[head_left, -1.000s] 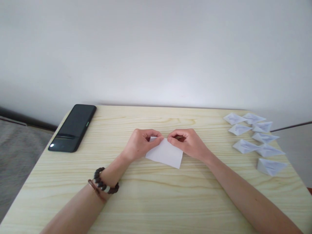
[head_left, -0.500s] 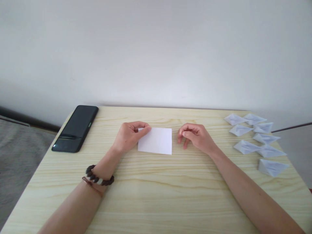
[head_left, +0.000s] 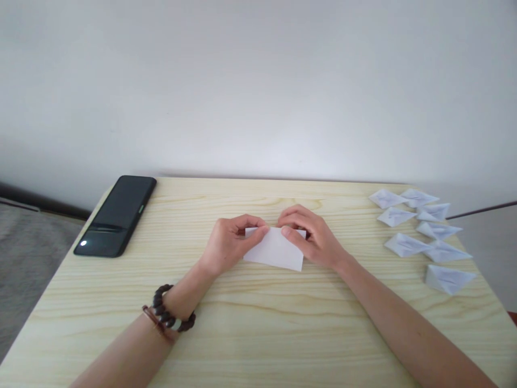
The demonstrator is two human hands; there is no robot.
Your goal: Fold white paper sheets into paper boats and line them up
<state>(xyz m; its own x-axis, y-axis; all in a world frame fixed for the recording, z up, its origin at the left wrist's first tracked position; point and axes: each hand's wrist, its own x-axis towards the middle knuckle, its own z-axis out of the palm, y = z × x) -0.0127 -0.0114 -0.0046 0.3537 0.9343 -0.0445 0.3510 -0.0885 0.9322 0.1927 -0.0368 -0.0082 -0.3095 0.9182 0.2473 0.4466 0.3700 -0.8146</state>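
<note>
A small white rectangular sheet of paper is held between both hands above the middle of the wooden table. My left hand pinches its top edge, thumb in front and fingers behind. On the other side, my right hand grips the same edge near the upper right, its thumb lying on the front face. The two thumbs are a short way apart. The paper's lower edge hangs slightly tilted, down to the right. My fingertips behind the sheet are partly hidden.
Several folded white paper boats stand in loose rows at the table's right side. A black smartphone lies at the far left. The pale wooden table meets a white wall at the back.
My right hand has moved left and taken hold of the paper. My left hand has shifted right and slightly nearer with the sheet, which now tilts more.
</note>
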